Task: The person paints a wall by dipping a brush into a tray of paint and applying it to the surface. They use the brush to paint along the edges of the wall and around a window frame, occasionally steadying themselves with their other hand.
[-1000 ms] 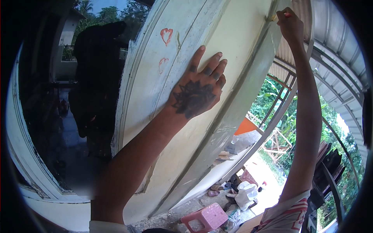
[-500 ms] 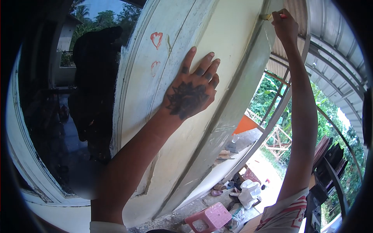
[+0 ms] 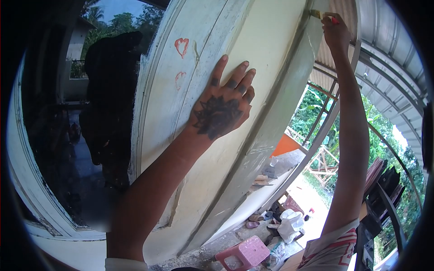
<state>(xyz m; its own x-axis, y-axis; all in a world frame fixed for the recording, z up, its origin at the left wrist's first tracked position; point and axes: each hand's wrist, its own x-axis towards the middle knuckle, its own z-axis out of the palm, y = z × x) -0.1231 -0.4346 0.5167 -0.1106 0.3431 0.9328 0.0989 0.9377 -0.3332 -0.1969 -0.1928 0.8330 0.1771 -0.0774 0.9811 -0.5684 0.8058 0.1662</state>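
Note:
My left hand [image 3: 224,101], tattooed on its back, rests on the cream wooden panel [image 3: 260,45] with its fingers spread and nothing held. At the top right, my right hand [image 3: 337,34] is closed around a paintbrush [image 3: 318,15] with a red part on its handle. The bristles point left and are at the upper end of the grey-green post [image 3: 294,77]. Whether they touch it is hard to tell. Two red heart outlines [image 3: 181,47] mark the pale boards left of my left hand.
A dark window pane [image 3: 108,113] stands at the left. Below right are a pink stool [image 3: 244,254], a white plastic bag [image 3: 290,225] and several shoes on the floor. Metal roofing [image 3: 389,40] curves overhead at the right, with greenery beyond.
My right hand and the paintbrush have shifted slightly right, and more of the brush shows. My left hand stays in the same place.

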